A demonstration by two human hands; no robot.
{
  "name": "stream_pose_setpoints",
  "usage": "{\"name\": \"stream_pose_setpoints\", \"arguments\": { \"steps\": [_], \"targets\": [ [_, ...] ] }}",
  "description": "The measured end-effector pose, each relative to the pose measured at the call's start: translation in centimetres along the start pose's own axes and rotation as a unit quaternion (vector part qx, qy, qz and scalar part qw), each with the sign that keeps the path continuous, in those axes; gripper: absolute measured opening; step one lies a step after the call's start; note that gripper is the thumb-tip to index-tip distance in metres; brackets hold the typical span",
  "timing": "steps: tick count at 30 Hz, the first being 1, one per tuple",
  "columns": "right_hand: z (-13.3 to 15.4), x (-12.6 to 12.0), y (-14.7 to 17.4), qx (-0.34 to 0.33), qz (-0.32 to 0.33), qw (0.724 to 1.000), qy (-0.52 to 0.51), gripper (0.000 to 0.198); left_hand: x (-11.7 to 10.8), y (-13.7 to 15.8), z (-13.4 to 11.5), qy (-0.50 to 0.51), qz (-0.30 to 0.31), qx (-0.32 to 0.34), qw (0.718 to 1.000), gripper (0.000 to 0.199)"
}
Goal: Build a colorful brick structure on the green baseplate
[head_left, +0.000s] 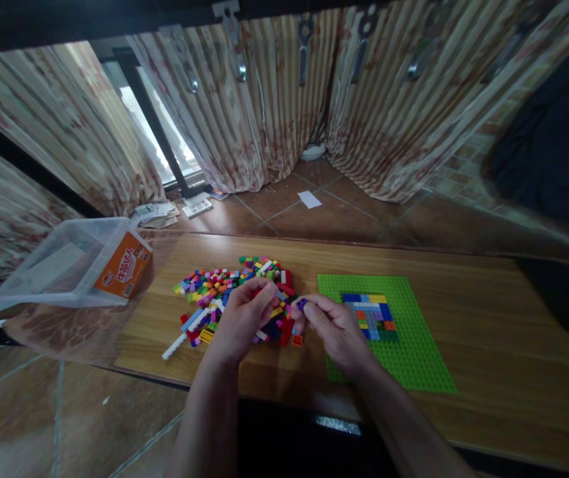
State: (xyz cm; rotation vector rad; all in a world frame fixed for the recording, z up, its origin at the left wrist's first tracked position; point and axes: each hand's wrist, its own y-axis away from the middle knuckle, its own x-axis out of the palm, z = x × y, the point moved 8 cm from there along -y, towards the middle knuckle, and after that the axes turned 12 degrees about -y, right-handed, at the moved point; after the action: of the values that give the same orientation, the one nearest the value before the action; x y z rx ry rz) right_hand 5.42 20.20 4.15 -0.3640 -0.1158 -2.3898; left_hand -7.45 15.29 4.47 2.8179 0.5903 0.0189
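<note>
Between the thumb and fingers of my right hand point(336, 326) is a small purple toy brick point(301, 304). My left hand point(249, 312) is closed in a pinch over the pile of loose bricks point(219, 282); whatever its fingertips hold is too small or hidden to make out. To the right lies a green baseplate point(413, 365), partly behind my right hand and forearm. A flat multicoloured brick build point(376, 312) is attached to it, with blue, yellow, orange and green bricks. A single orange-red brick point(297, 340) sits on the wood between my hands.
A clear plastic bin point(60, 292) with an orange label stands left of the bricks. A long white brick strip point(174, 346) juts from the pile toward the table's front edge. Beyond the wooden table point(488, 318) are the tiled floor and striped curtains point(264, 119).
</note>
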Motion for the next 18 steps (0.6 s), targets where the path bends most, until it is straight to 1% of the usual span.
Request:
{"name": "stream_pose_setpoints", "arguments": {
  "steps": [3,4,7,9,11,13,15,18],
  "targets": [
    [0.1,-0.6,-0.1,0.0,-0.036,0.999,-0.004,0.027,-2.4,-0.4,0.1,-0.124,-0.056,0.025,0.99,0.026],
    [-0.1,-0.8,-0.1,0.004,-0.049,0.999,-0.007,0.027,-3.2,-0.5,0.2,-0.174,-0.081,0.034,0.981,0.026],
    [-1.3,-1.3,-0.4,0.029,-0.086,0.996,-0.017,0.028,-5.2,-0.7,0.6,-0.306,-0.143,0.04,0.94,0.023],
    [-2.3,-1.7,-0.5,0.048,-0.114,0.992,-0.022,0.028,-5.7,-0.8,1.0,-0.354,-0.153,0.035,0.922,0.022],
    [-3.2,-2.1,-0.5,0.061,-0.134,0.989,-0.012,0.026,-5.9,-0.9,1.2,-0.381,-0.149,0.034,0.912,0.022],
    [-3.5,-2.3,-0.5,0.058,-0.135,0.989,0.034,0.024,-5.9,-0.8,1.2,-0.401,-0.148,0.035,0.904,0.023],
    [-3.5,-2.4,-0.5,0.046,-0.123,0.987,0.096,0.021,-5.8,-0.8,1.1,-0.423,-0.149,0.038,0.893,0.024],
    [-3.3,-2.5,-0.3,0.033,-0.114,0.979,0.165,0.02,-5.4,-0.7,0.8,-0.447,-0.144,0.043,0.882,0.023]
  ]
}}
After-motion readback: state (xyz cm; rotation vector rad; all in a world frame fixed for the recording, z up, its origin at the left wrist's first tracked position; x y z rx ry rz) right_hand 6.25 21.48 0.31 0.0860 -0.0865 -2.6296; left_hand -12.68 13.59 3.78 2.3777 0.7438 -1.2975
